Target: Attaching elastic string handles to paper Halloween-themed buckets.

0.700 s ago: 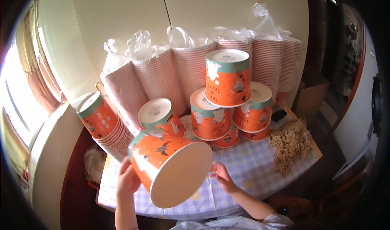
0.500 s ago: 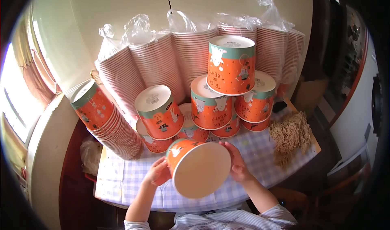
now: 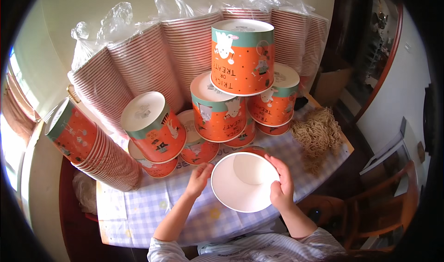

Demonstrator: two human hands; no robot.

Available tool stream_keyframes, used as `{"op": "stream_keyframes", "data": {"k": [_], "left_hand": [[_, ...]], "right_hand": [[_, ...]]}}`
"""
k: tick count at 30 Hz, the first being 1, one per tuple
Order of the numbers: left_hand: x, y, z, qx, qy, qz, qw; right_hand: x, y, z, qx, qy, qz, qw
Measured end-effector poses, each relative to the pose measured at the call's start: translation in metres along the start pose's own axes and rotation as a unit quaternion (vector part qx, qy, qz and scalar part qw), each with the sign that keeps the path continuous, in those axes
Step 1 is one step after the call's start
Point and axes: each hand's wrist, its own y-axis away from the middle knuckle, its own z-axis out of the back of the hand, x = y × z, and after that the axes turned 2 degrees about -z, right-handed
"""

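Note:
Between my hands is an orange paper tub (image 3: 240,190), tilted so its white inside faces me. My right hand (image 3: 281,188) grips its right side, thumb on the rim and fingers around the outside. My left hand (image 3: 199,181) is closed at its left edge, the fingertips partly hidden against the outer wall. Beyond it, several upside-down orange tubs with green bands and cartoon figures are piled up; one tub (image 3: 243,61) sits on top, bridging two below. Another upside-down tub (image 3: 155,128) rests on lower ones to the left.
A leaning stack of nested tubs (image 3: 108,158) stands at the table's left. Tall plastic-wrapped stacks (image 3: 189,49) line the back wall. A tangle of tan strands (image 3: 317,130) lies on the right of the checked tablecloth (image 3: 152,211). A wooden chair (image 3: 384,204) is at the right.
The held tub has turned from showing its flat pale end and printed side to showing its open inside, and has shifted right. The whole view has shifted too; the piled tubs look unmoved.

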Motion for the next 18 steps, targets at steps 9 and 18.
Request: {"op": "stream_keyframes", "data": {"k": [9, 18], "left_hand": [[-0.086, -0.003, -0.042, -0.030, -0.221, -0.238, 0.946], [-0.064, -0.004, -0.026, 0.004, -0.263, -0.402, 0.877]], "right_hand": [[-0.006, 0.005, -0.008, -0.041, 0.006, 0.006, 0.999], [0.001, 0.027, -0.021, 0.052, 0.192, 0.171, 0.965]]}}
